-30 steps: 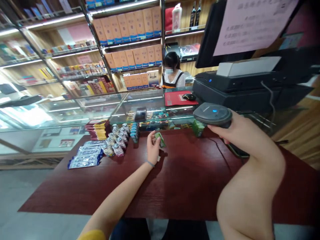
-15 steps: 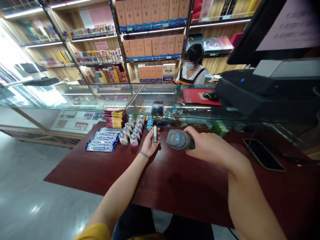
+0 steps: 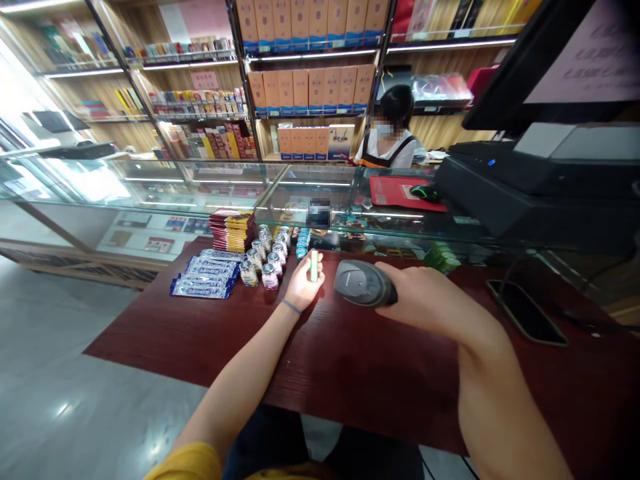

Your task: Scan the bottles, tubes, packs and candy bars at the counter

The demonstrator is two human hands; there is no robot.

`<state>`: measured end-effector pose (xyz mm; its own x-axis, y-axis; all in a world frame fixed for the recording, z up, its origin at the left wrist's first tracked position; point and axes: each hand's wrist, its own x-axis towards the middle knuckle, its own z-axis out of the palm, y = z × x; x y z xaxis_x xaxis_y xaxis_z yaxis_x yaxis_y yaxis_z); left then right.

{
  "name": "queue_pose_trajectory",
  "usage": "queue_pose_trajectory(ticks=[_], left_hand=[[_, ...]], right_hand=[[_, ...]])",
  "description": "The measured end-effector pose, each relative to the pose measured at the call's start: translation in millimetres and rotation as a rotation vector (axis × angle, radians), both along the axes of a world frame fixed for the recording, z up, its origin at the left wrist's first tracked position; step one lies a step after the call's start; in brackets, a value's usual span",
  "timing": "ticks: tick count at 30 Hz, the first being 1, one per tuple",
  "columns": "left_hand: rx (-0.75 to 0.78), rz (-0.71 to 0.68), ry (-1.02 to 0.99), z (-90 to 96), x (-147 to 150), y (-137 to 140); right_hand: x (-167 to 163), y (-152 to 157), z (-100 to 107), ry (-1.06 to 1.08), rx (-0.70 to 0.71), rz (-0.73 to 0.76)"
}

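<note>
In my left hand (image 3: pixel 305 281), palm up above the table, lies a small narrow green-and-white pack (image 3: pixel 314 266), gripped by the fingers and brightly lit. My right hand (image 3: pixel 413 293) is wrapped round the handle of a dark grey barcode scanner (image 3: pixel 363 283). The scanner's head points left toward the pack, with a short gap between them. Just left of my left hand stand small lidded jars (image 3: pixel 270 275) in rows. Beside them are blue-and-white sachets (image 3: pixel 206 277) and a stack of red-and-yellow packets (image 3: pixel 231 230). Small blue packs (image 3: pixel 303 241) stand behind the hand.
Behind the dark red table (image 3: pixel 210 347) runs a glass counter (image 3: pixel 200 183). A phone (image 3: pixel 525 312) lies at right, near green packs (image 3: pixel 442 257) and below a dark register machine (image 3: pixel 540 193). A person (image 3: pixel 387 143) in a mask sits behind the counter, before stocked shelves.
The blue light on top of the scanner has gone out. The pack now looks brighter and greener, with a glow on it. Both hands have barely moved.
</note>
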<state>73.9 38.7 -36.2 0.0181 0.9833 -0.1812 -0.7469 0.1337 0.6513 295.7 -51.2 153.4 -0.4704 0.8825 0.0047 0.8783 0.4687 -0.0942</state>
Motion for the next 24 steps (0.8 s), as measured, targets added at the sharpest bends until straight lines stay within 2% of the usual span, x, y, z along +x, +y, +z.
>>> queue_pose_trajectory(ticks=[9,14,20,24], left_hand=[[0.047,-0.03,0.063,13.5,3,-11],[0.13,0.014,0.361,7.3,11,-14],[0.368,0.097,0.675,0.6,27,-14],[0.364,0.21,0.775,1.7,41,5]], right_hand=[[18,0,8,0.043,0.016,-0.067],[38,-1,14,0.104,0.055,-0.153],[59,-5,18,0.206,0.089,-0.185],[68,-9,21,0.255,0.114,-0.2]])
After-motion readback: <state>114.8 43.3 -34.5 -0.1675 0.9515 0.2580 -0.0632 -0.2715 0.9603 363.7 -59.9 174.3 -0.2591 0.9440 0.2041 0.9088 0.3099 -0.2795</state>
